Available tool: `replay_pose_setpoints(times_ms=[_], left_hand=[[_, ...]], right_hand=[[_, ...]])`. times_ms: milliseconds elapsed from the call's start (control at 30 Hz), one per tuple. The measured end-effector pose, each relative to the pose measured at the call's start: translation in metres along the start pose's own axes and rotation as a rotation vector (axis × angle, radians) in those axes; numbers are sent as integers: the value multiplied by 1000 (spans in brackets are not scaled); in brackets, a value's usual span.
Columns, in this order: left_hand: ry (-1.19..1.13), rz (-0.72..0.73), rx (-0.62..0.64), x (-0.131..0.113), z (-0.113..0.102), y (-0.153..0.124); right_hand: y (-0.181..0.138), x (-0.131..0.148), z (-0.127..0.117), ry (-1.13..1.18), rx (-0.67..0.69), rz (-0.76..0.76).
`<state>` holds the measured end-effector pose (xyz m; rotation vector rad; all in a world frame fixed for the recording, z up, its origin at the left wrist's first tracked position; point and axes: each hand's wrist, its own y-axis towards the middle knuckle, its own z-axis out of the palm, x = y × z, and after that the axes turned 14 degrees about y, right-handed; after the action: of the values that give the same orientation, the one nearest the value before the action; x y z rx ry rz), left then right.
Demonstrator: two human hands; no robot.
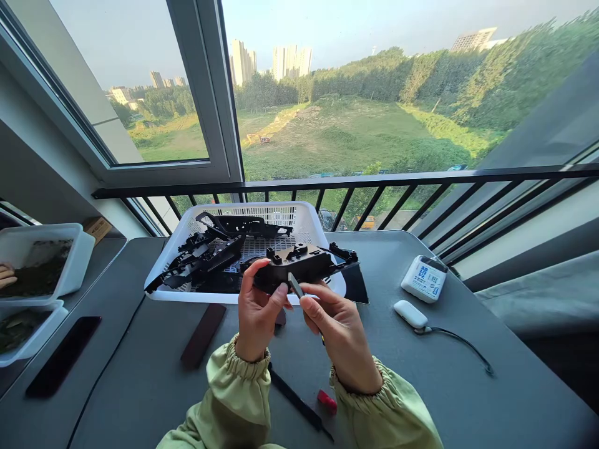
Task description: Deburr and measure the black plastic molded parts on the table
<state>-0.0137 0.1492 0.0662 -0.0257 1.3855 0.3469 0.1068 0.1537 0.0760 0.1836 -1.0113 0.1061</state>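
Note:
My left hand (259, 308) grips a black molded plastic part (299, 265) by its left end, with the thumb at its lower edge. The part is held up in front of the basket, with clips and brackets along its top and right end. In my right hand (339, 324) is a flat grey blade (296, 285), pinched between thumb and fingers, its tip against or very near the part's front face. Its handle is mostly hidden in the palm. Behind the part stands a white plastic basket (161, 265) with several similar black plastic parts (210, 252).
On the grey table (145, 374) lie a dark brown bar (203, 337), a black stick-like tool (299, 399), a red piece (327, 402), a phone (64, 357), a white labelled box (424, 278) and a white corded case (410, 313). Another person's hand (5, 275) reaches into a clear tub (77, 262).

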Motion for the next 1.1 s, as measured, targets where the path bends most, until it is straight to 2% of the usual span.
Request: replay_pose_setpoints(times_ms=[133,267,433,600,833,1000,1100], left_hand=[[-16,-44,-72,-1,-1,2],[-57,-42,-140,-3,-1,3],[-16,-7,-159,-2,-1,2],[95,30,-161,0,-1,-1],[260,152,-209,-1,-1,-3],[307,164,-222,0,-3,-4],[278,156,-184,-1,-3,-4]], right_hand=[[0,4,-4,-46,14,2],[0,11,-8,-199,21,-44],[-2,18,-13,-492,65,-131],[-6,21,-12,-680,99,-161],[-8,24,-14,-775,136,-156],[-8,27,-15,-783,149,-146],[-8,24,-14,-759,134,-154]])
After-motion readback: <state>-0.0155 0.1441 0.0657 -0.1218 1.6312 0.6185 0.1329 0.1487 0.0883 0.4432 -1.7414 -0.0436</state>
